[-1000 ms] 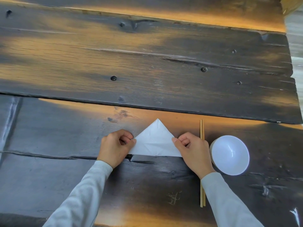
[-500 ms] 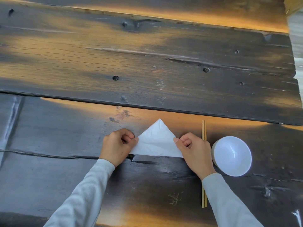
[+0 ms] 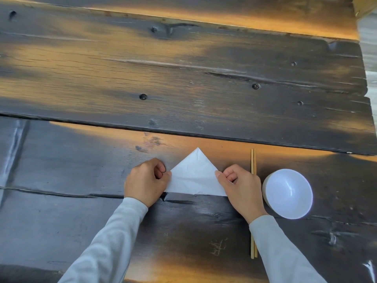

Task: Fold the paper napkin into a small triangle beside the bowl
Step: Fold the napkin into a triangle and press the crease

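Pinching the white triangular napkin [image 3: 194, 176] at opposite corners, the left hand [image 3: 145, 181] and right hand [image 3: 240, 187] are pressing it flat on the bench [image 3: 183, 78] beside the bowl [image 3: 288, 194].

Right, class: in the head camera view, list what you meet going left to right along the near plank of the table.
Left hand → white paper napkin folded into a triangle → right hand → white round bowl. The pair of wooden chopsticks runs under the right hand, so it is left out.
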`<state>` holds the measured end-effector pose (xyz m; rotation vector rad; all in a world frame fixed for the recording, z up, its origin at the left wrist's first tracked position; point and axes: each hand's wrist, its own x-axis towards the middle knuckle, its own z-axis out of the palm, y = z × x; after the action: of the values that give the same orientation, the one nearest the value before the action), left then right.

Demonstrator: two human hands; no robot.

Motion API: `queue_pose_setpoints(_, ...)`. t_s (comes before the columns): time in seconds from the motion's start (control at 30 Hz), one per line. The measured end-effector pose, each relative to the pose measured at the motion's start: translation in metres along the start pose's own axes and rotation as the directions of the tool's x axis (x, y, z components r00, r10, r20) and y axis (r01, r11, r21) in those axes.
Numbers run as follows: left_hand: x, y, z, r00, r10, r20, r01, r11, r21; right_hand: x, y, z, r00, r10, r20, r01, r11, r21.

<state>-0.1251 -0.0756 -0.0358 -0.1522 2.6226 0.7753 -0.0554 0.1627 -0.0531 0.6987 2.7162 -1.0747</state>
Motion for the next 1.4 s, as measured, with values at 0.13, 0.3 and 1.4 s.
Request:
queue_pose_setpoints(0.13,0.0,-0.001,0.0,1.0,0.013,0.001,-0.013,1.0,-0.003,0.0,0.0,0.001,1.0,0.006,-0.006,-0.006,1.0,0.003)
queue_pose_setpoints(0.3,0.001,-0.004,0.002,1.0,0.023,-0.009,-0.023,0.999,-0.023,0.0,-0.002,0.001,1.0,0.023,0.001,-0.023,1.0,0.007)
queue_pose_setpoints(1.4,-0.013,0.01,0.034,0.886,0.463,-0.037,-0.426,0.841,0.333,-0.014,-0.014,0.016,0.992,-0.126,0.027,0.129,0.972,-0.195)
